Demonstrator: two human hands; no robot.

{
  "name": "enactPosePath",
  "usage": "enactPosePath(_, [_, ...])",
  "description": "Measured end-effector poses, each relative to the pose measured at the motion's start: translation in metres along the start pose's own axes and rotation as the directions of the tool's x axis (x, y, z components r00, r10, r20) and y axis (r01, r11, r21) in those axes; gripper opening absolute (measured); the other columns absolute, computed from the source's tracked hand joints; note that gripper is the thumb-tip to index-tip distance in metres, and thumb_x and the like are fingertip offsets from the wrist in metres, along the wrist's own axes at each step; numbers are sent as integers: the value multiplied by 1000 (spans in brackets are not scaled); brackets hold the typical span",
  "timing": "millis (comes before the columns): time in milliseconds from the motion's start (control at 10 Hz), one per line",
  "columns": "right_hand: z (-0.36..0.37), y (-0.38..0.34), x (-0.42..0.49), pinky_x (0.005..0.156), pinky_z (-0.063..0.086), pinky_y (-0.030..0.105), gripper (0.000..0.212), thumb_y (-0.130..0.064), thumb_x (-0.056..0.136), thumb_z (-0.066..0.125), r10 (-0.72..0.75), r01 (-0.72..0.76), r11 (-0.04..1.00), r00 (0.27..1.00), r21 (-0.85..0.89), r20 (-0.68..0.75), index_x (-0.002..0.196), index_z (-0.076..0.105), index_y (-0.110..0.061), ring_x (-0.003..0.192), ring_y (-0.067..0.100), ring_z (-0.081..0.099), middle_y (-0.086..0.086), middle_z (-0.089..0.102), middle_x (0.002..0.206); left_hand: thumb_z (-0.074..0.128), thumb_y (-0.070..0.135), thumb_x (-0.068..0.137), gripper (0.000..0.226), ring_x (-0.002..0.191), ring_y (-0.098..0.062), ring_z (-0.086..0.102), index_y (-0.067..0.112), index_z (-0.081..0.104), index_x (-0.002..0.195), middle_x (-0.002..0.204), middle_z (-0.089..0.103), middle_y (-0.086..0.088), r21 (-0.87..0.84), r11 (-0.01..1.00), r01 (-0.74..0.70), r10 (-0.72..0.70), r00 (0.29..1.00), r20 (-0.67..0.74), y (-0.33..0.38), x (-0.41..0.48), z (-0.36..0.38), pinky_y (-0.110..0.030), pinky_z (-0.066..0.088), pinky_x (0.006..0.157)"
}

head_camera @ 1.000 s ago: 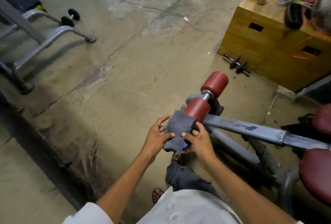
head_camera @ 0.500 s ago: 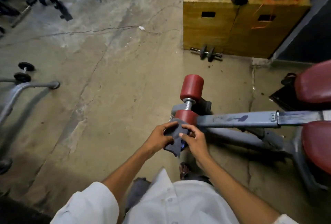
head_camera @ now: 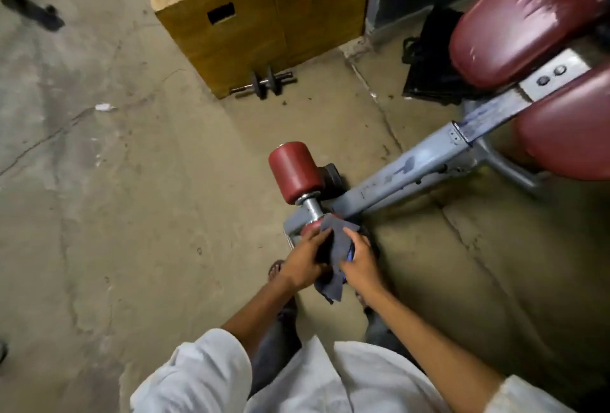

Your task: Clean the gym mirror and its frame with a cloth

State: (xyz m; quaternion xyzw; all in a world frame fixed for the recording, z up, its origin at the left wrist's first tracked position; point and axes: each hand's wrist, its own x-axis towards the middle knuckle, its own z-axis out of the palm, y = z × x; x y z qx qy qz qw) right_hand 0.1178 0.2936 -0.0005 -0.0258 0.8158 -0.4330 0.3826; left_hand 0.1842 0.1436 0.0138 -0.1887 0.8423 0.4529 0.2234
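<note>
Floor (head_camera: 132,181) of cracked concrete fills the left; a box (head_camera: 231,39) stands beyond, a dumbbell (head_camera: 264,82) at its foot. Left hand (head_camera: 305,262) grips the cloth (head_camera: 331,234) — grey, draped over the near roller (head_camera: 308,230), hanging between both hands. Right hand (head_camera: 361,262) pinches its other side, thumb on top. Beam (head_camera: 406,174) and pads (head_camera: 515,16) lie right.

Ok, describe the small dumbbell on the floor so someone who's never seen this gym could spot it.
Find the yellow wooden box at the far side of the concrete floor. At the foot of the box lies the dumbbell. It is a short dark metal bar with two discs close together mid-bar, unlike the fat red foam roller nearby.
</note>
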Motion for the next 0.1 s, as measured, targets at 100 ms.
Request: enactPosePath(100, [30, 4, 9, 115, 29, 22, 78, 6, 89, 70, 84, -84, 996, 983, 8, -162, 159, 41, -13, 148, 30, 40, 13, 38, 161, 79, 9, 81, 99, 161, -29, 21, 14, 30, 167, 173, 22, -11, 149, 982, -116, 92, 983, 158, -25, 33, -17, -30, 22, 127])
